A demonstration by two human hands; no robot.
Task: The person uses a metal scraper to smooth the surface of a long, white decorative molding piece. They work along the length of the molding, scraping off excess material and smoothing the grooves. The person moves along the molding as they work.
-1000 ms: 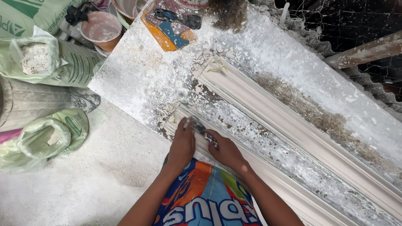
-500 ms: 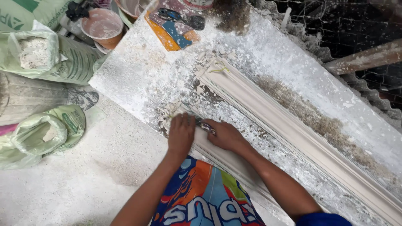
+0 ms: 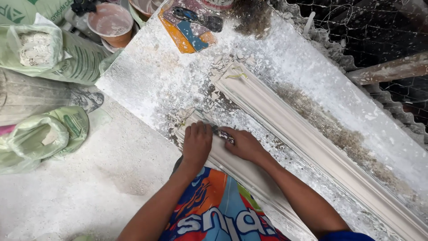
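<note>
— While both hands press on the near plaster strip (image 3: 209, 151), what do they hold?
— The left hand (image 3: 196, 145) lies flat with fingers closed on its end. The right hand (image 3: 243, 145) is closed around a small scraper (image 3: 223, 132).
— Where is the strip?
— On the dusty table (image 3: 147, 80), beside a longer strip (image 3: 312, 134).

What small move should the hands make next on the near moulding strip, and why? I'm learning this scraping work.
Probably a short stroke with the scraper along the near moulding, away from its end. Both the left hand and right hand press there, and crusted white flakes cover the table around it.
</note>
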